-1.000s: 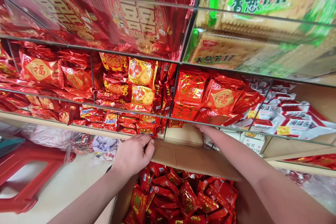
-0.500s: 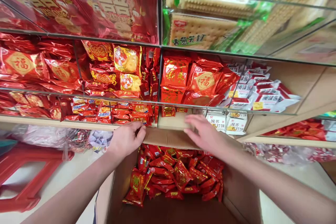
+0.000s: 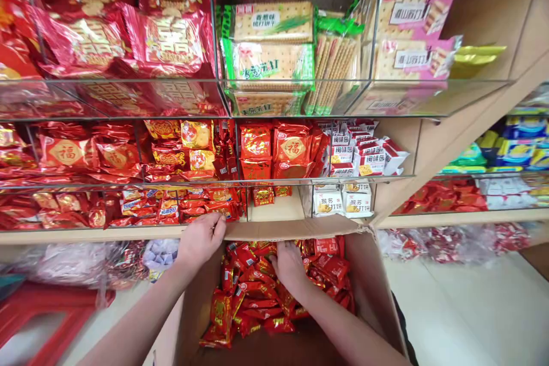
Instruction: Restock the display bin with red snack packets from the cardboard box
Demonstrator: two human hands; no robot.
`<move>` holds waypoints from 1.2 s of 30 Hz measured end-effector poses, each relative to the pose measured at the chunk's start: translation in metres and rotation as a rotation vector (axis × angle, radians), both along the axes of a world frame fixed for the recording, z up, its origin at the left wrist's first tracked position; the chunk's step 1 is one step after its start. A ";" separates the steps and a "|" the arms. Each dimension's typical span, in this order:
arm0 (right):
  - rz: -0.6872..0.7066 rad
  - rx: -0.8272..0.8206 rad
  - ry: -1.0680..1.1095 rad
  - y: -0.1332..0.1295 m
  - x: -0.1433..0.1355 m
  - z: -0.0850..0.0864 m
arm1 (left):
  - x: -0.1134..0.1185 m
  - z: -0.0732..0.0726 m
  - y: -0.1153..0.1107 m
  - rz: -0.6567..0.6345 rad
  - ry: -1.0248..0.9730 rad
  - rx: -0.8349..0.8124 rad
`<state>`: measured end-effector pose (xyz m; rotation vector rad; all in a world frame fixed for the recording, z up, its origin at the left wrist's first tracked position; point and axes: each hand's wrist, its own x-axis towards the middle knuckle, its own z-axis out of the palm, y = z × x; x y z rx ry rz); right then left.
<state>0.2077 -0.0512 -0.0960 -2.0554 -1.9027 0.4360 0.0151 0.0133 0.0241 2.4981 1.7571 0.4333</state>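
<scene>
The red packets (image 3: 259, 291) lie in a loose heap inside the open carton (image 3: 364, 274), mostly toward its far edge. The right hand (image 3: 290, 266) reaches into this heap, near the middle of the far edge; its fingertips are hidden, so I cannot tell if they pinch a packet. The left hand (image 3: 201, 240) has bent fingers by the far left corner, at the flap (image 3: 295, 230); how firmly they hold, I cannot tell. It would be good to steady the carton there and gather packets gently, without crushing. Beyond the far edge is the shelf (image 3: 278, 210).
</scene>
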 end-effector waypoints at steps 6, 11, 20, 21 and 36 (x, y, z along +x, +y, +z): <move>0.125 0.014 0.005 -0.016 0.015 0.004 | -0.001 -0.017 -0.038 -0.350 -0.156 0.213; 0.234 -0.001 0.016 -0.030 0.025 0.010 | 0.008 -0.079 -0.076 -0.450 -0.023 -0.152; 0.261 0.028 -0.045 -0.058 0.024 0.013 | 0.004 -0.112 -0.066 -0.029 0.142 -0.355; 0.251 0.030 -0.050 -0.060 0.024 0.011 | 0.004 -0.109 -0.066 -0.042 0.151 -0.368; 0.313 0.125 0.730 -0.074 -0.004 0.039 | 0.037 -0.051 -0.075 0.021 -0.529 -0.447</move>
